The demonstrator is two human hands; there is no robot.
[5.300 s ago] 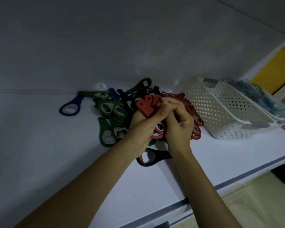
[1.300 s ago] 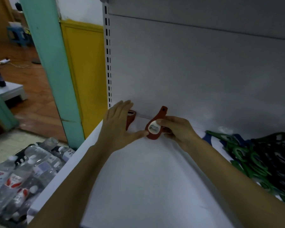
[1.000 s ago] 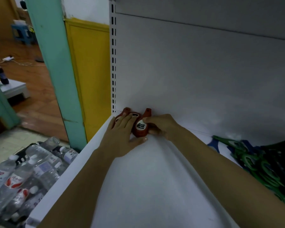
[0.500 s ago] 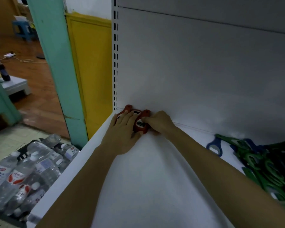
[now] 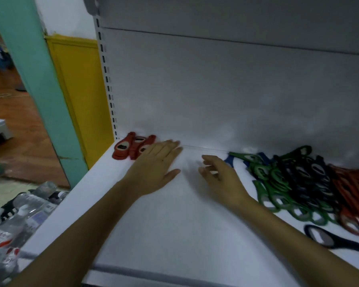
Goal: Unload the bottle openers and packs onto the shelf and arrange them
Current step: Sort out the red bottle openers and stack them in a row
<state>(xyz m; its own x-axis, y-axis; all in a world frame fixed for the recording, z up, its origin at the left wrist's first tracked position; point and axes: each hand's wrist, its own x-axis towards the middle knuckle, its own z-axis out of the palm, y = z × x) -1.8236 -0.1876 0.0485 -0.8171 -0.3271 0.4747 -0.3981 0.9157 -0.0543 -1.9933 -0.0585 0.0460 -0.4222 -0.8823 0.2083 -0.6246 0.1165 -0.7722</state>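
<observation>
A small stack of red bottle openers [image 5: 131,149] lies in the back left corner of the white shelf [image 5: 174,224]. My left hand [image 5: 155,168] hovers flat just to the right of it, fingers straight, holding nothing. My right hand [image 5: 220,179] is in the middle of the shelf with loosely curled fingers and is empty. To the right lies a mixed heap of green, black, blue and red bottle openers [image 5: 303,183]. A single black opener [image 5: 332,239] lies apart near the front right.
The grey back panel [image 5: 226,90] rises behind the shelf, with a slotted upright [image 5: 107,79] at its left. Left of the shelf stand a teal post [image 5: 39,79] and a yellow panel [image 5: 79,90]. Packs of water bottles [image 5: 13,220] lie on the floor below left.
Both hands have let go of the red openers and drawn back from the corner to the right. The view has swung right, bringing more of the mixed heap into sight.
</observation>
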